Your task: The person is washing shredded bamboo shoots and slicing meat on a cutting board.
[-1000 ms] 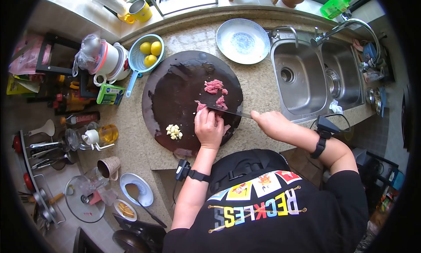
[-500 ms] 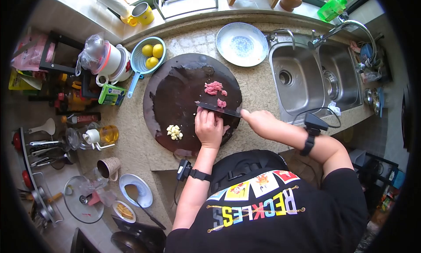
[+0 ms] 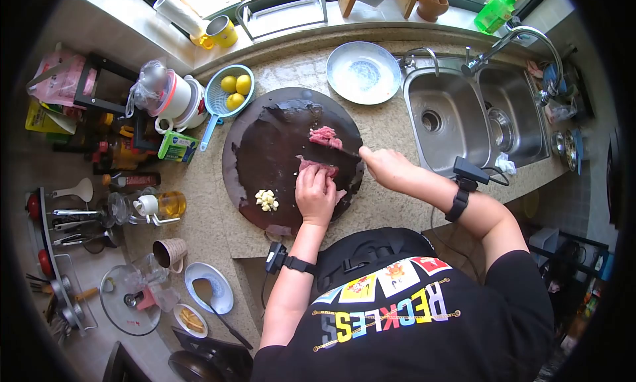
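Note:
My left hand [image 3: 315,195] presses down on a piece of raw meat [image 3: 320,168], its fingers curled over it on the dark round chopping board [image 3: 255,143]. In my right hand [image 3: 384,165] is the handle of a knife [image 3: 343,150], whose dark blade lies between the held meat and a small heap of cut meat [image 3: 324,136]. The blade is hard to make out against the board. Peeled garlic cloves [image 3: 267,200] lie in a pile to the left of my left hand.
Beyond the board are a white-and-blue plate [image 3: 363,73] and a blue strainer [image 3: 214,102] with yellow fruit. A double sink [image 3: 434,143] is at right. At left stand an oil bottle [image 3: 171,204], a mug [image 3: 170,252] and a bowl [image 3: 223,296] with a spatula.
The knife has moved away from my left fingertips toward the cut meat heap. The small cut piece near the blade has joined the heap, and more of the held meat shows.

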`<action>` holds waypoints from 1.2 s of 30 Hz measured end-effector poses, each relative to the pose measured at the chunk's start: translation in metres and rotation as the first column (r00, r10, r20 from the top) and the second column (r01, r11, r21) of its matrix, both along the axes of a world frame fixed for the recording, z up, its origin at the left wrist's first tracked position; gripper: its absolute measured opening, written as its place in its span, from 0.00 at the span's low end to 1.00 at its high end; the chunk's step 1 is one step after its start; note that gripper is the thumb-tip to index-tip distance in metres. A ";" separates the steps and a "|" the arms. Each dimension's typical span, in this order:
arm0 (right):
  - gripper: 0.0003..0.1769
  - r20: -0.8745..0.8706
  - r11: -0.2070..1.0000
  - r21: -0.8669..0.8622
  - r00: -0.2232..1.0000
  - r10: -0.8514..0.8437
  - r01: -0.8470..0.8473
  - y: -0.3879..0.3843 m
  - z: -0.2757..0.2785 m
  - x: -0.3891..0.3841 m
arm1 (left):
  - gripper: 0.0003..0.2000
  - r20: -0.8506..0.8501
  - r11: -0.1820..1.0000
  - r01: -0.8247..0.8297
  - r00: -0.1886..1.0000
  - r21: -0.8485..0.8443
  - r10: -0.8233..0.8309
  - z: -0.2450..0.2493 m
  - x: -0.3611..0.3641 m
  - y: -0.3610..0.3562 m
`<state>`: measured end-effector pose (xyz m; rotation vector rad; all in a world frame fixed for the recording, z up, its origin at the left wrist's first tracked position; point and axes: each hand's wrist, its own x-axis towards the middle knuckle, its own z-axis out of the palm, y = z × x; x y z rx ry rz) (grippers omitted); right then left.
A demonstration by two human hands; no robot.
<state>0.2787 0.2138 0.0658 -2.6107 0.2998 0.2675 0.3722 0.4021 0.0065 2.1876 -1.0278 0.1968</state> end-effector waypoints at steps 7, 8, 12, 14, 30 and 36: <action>0.09 0.003 0.990 -0.007 0.990 0.139 -0.139 0.004 0.008 -0.001 | 0.11 0.000 1.000 0.003 1.000 0.009 -0.003 -0.002 -0.001 0.002; 0.09 -0.004 0.989 -0.017 0.989 0.149 -0.149 0.004 0.004 -0.001 | 0.11 -0.001 1.000 0.000 1.000 0.011 0.000 -0.003 -0.002 0.002; 0.10 0.037 0.984 0.005 0.984 0.176 -0.176 0.005 0.000 0.003 | 0.11 0.018 0.999 -0.002 1.000 0.034 0.001 -0.003 -0.002 0.004; 0.10 0.054 0.991 -0.022 0.989 0.135 -0.134 0.003 -0.007 0.003 | 0.11 0.019 0.999 0.005 1.000 0.036 -0.005 -0.001 -0.001 0.004; 0.11 -0.047 0.989 -0.002 0.988 0.146 -0.146 0.021 -0.001 0.012 | 0.17 -0.025 0.997 -0.064 0.998 0.036 0.065 0.000 0.002 0.006; 0.18 -0.063 0.972 0.187 0.986 0.156 -0.142 0.045 0.000 0.054 | 0.15 0.033 0.996 -0.051 0.998 0.072 0.048 0.003 0.002 0.006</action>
